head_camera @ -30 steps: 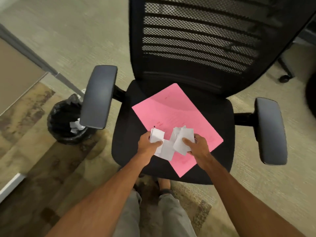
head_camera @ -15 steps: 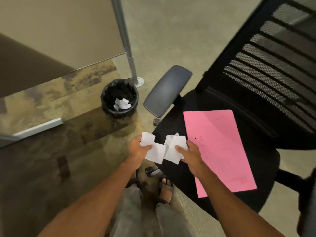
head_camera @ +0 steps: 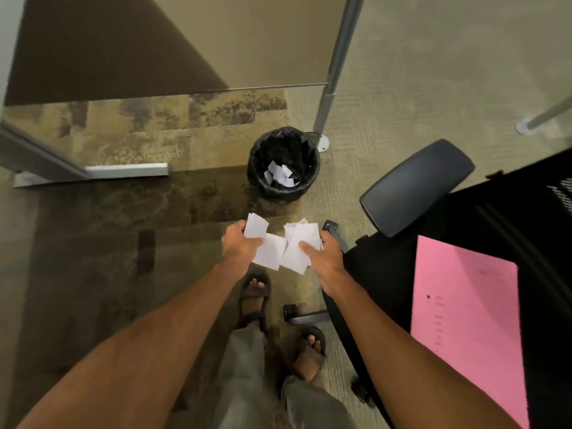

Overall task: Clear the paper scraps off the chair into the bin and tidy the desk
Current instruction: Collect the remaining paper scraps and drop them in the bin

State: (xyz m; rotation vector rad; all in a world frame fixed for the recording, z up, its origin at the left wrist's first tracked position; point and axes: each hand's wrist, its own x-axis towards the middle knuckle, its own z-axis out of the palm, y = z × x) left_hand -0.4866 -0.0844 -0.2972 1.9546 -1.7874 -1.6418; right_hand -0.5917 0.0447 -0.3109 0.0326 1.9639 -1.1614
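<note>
Head view: the paper scraps (head_camera: 280, 249), flat torn white pieces, are held over the floor short of the bin (head_camera: 253, 168). The left hand (head_camera: 240, 246) and right hand (head_camera: 323, 257) each pinch a bunch. Step in hand: transfer to bin. The next move probably calls for reaching over the rim, then releasing. A pink sheet (head_camera: 464, 320) lies on the chair (head_camera: 380, 274).

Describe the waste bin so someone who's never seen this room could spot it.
Start at the black mesh office chair on the right and go left past its grey padded armrest to the metal post. At the foot of that post sits the round bin. It is the only container, lined with a crinkled black plastic bag and holding a few white paper scraps.
</note>
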